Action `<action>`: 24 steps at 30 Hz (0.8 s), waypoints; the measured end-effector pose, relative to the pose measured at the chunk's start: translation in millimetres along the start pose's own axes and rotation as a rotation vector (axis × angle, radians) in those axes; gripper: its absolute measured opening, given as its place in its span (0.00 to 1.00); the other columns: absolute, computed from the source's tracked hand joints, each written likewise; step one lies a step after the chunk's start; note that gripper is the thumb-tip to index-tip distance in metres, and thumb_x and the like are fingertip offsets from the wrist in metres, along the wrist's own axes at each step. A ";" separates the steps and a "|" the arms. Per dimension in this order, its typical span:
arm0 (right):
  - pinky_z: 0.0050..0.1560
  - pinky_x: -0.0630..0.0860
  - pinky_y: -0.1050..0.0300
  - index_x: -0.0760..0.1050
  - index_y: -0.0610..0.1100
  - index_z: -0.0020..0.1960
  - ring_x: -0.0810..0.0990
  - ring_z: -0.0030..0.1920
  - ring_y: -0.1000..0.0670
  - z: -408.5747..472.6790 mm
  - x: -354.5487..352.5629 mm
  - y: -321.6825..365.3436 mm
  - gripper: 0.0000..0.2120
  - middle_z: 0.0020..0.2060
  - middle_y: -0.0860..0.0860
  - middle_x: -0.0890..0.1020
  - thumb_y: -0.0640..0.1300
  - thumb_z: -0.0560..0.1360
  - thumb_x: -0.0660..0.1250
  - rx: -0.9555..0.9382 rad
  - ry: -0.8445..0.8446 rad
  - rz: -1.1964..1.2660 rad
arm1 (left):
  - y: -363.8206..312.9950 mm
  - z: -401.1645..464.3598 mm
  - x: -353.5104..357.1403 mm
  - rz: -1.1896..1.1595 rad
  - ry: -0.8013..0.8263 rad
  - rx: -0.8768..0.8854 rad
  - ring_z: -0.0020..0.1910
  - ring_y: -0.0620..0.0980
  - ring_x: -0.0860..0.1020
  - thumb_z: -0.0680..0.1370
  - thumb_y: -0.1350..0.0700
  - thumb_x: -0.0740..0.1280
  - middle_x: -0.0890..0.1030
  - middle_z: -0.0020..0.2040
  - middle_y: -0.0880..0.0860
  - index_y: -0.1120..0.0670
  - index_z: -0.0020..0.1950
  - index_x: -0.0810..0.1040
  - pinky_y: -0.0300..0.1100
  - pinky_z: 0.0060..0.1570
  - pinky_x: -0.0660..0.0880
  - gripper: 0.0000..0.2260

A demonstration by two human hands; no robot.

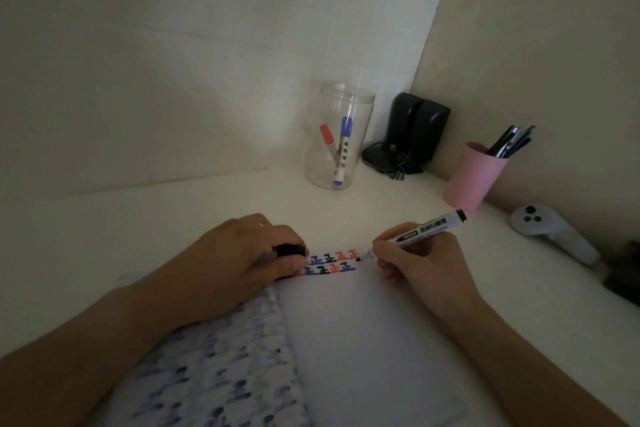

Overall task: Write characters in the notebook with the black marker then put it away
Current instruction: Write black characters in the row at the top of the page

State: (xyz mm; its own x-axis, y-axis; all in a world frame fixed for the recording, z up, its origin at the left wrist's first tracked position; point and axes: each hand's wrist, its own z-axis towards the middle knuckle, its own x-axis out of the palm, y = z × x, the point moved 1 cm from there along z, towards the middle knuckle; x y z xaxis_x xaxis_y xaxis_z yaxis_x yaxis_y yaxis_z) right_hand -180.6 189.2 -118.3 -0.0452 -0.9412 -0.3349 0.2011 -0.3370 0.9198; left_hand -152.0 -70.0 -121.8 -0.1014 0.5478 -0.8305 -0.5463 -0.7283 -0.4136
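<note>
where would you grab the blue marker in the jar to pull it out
Grip the blue marker by its capped upper end, coming straight down through the open mouth of the clear jar. It stands nearly upright, cap up, and the jar walls block any side approach.

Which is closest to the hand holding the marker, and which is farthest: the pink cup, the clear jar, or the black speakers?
From the right hand, in the head view:
1. Pink cup, just beyond it, to the right.
2. Clear jar, farther back, to the left.
3. Black speakers, in the back corner.
The jar and speakers are nearly a tie.
</note>
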 end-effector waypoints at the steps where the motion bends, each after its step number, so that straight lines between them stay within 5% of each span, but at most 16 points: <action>1: 0.35 0.82 0.57 0.85 0.40 0.41 0.82 0.31 0.48 0.3 0.5 -0.5 0.02 0.32 0.42 0.86 0.36 0.72 0.73 -0.005 0.006 -0.003 | 0.0 -0.2 0.1 0.001 0.001 0.000 0.51 0.40 0.78 0.81 0.42 0.63 0.84 0.50 0.41 0.42 0.56 0.81 0.45 0.51 0.76 0.10; 24: 0.32 0.78 0.59 0.84 0.41 0.38 0.80 0.28 0.52 -1.3 -0.6 0.9 0.04 0.27 0.48 0.83 0.36 0.71 0.73 0.003 -0.029 -0.070 | 1.4 -1.5 1.3 0.009 0.018 0.002 0.51 0.42 0.78 0.81 0.40 0.61 0.84 0.50 0.40 0.42 0.57 0.80 0.46 0.51 0.76 0.12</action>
State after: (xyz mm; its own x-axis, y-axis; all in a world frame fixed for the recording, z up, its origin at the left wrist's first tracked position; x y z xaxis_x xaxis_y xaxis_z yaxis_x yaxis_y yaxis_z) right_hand -179.1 189.5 -117.5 -0.0875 -0.9158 -0.3919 0.1932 -0.4016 0.8952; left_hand -151.6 -70.9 -124.0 -0.0919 0.5335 -0.8408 -0.5473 -0.7324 -0.4050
